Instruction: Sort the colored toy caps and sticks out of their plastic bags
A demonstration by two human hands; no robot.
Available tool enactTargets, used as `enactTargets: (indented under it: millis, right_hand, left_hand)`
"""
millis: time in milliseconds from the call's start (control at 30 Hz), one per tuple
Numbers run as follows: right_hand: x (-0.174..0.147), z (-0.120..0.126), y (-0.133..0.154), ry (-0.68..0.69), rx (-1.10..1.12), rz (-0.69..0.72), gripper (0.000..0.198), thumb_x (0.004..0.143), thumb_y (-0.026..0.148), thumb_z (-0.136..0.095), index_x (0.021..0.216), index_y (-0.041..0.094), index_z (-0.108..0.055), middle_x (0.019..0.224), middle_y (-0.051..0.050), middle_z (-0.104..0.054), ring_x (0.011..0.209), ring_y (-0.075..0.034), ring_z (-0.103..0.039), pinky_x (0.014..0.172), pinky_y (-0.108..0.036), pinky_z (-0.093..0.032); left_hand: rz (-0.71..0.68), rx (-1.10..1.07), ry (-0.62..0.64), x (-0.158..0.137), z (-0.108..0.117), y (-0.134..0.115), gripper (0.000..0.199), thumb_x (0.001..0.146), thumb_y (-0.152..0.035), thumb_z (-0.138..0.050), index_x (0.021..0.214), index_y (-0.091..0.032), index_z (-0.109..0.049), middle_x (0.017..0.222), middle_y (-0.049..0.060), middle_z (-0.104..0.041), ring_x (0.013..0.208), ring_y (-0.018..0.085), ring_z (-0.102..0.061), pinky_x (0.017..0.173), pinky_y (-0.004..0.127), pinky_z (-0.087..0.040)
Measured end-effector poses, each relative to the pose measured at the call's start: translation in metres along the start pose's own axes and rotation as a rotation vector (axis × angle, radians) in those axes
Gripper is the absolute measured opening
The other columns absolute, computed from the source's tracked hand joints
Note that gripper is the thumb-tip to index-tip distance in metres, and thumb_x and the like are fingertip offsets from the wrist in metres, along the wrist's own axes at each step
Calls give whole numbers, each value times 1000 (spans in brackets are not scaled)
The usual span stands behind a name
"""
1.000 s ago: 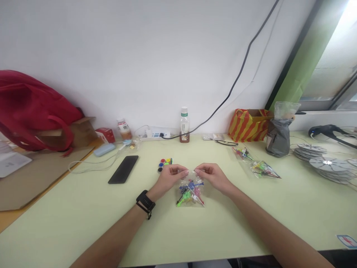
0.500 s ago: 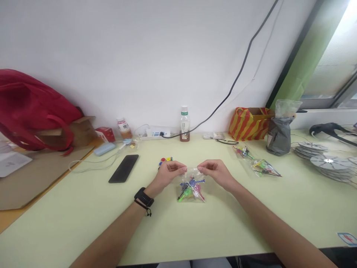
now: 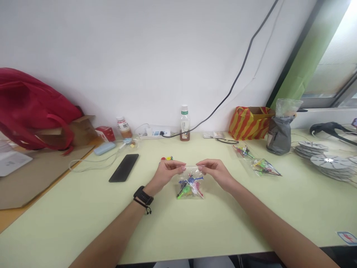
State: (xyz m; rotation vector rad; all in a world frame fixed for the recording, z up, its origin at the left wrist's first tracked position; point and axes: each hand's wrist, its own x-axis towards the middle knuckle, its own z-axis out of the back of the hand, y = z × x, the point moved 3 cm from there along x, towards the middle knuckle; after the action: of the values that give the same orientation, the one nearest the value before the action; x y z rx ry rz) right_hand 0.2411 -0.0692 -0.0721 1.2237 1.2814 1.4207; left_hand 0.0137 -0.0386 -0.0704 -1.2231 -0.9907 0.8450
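A clear plastic bag (image 3: 190, 187) with small blue, green, pink and black plastic pieces inside hangs between my hands, above the pale green table. My left hand (image 3: 166, 175) pinches its top left corner between thumb and fingers. At the top right corner, my right hand (image 3: 216, 172) pinches the bag the same way. The bag's top edge is stretched straight between the two pinches. Just behind my left hand lie small round red, yellow and blue pieces (image 3: 168, 159), partly hidden by it.
Two similar filled bags (image 3: 264, 167) lie to the right. A black phone (image 3: 124, 168) is on the left. Farther back stand a drink bottle (image 3: 185, 124), a striped bag (image 3: 249, 124) and a grey bag (image 3: 279, 136). Grey discs (image 3: 331, 167) are stacked at the far right.
The bag's top edge is now pulled straighter, and the bag sits slightly higher. My right hand has shifted a little to the left; both hands still pinch the corners.
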Motion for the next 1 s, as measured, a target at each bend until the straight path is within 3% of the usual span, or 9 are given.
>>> enactTargets:
  millis: [200, 467, 600, 800, 1000]
  right_hand:
    - [2, 6, -5, -16, 74, -2, 32, 74, 41, -81, 99, 21, -83, 83, -5, -71, 78, -18, -58, 78, -34, -46]
    - [3, 4, -4, -29, 12, 92, 25, 80, 43, -75, 93, 22, -83, 86, -5, -71, 84, -20, -61, 81, -34, -48]
    - [0, 1, 2, -31, -40, 139, 28, 80, 47, -77, 92, 22, -82, 95, -7, -72, 88, -22, -63, 79, -34, -50]
    - [2, 2, -4, -52, -46, 129, 43, 76, 53, -81, 106, 22, -77, 87, -5, -71, 82, -21, -64, 78, -36, -52]
    - [4, 2, -4, -43, -137, 170, 37, 81, 56, -75, 89, 20, -71, 81, -5, -70, 78, -20, -64, 74, -35, -52]
  left_hand:
    - [23, -38, -8, 1, 4, 0, 30, 76, -35, -86, 99, -16, -82, 94, 12, -80, 90, 24, -74, 85, 33, -57]
    - [2, -80, -63, 3, 4, 3, 22, 78, -31, -83, 93, -16, -83, 94, 11, -80, 90, 24, -74, 85, 33, -57]
    - [-13, -36, -77, 2, 2, 4, 28, 75, -34, -86, 96, -16, -83, 95, 11, -80, 88, 23, -73, 82, 31, -58]
    - [-63, 45, -82, 2, 1, 3, 42, 72, -38, -90, 107, -15, -80, 92, 9, -79, 84, 23, -73, 82, 33, -59]
    - [-112, 142, -85, 4, 4, 4, 29, 77, -40, -85, 91, -15, -82, 89, 9, -79, 80, 22, -72, 76, 32, -59]
